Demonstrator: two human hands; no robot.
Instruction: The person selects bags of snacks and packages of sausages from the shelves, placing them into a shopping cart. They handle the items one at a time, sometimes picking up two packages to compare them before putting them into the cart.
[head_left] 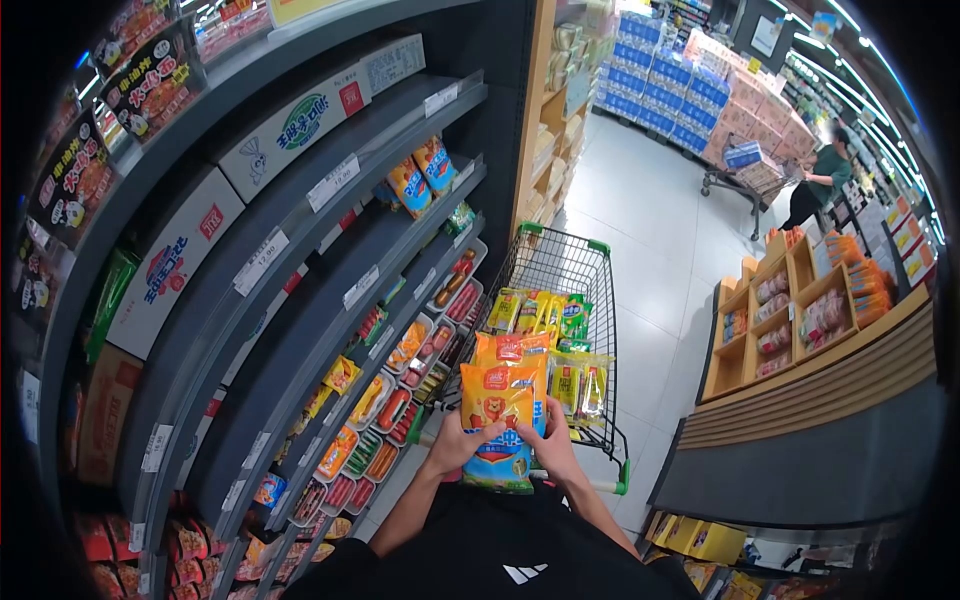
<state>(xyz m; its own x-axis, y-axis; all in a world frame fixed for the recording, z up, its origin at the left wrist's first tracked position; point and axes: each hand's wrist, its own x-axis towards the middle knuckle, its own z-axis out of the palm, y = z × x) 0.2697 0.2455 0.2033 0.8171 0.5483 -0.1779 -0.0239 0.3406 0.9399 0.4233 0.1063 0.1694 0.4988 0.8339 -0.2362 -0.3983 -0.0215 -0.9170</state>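
Observation:
In front of my chest I hold a yellow, orange and blue snack pack with a cartoon animal on it. A similar pack shows just behind its top edge. My left hand grips the left side, thumb across the front. On the right side, my right hand is closed with its thumb also on the front; most of its fingers are hidden behind. Just beyond the packs stands a wire shopping cart with green corners. Yellow packs and a green pack lie in it.
Dark shelves with price tags run along my left, holding white cartons, blue-orange snack bags and trays of sausages. A wooden display stands at right. Farther off, a person is beside another cart.

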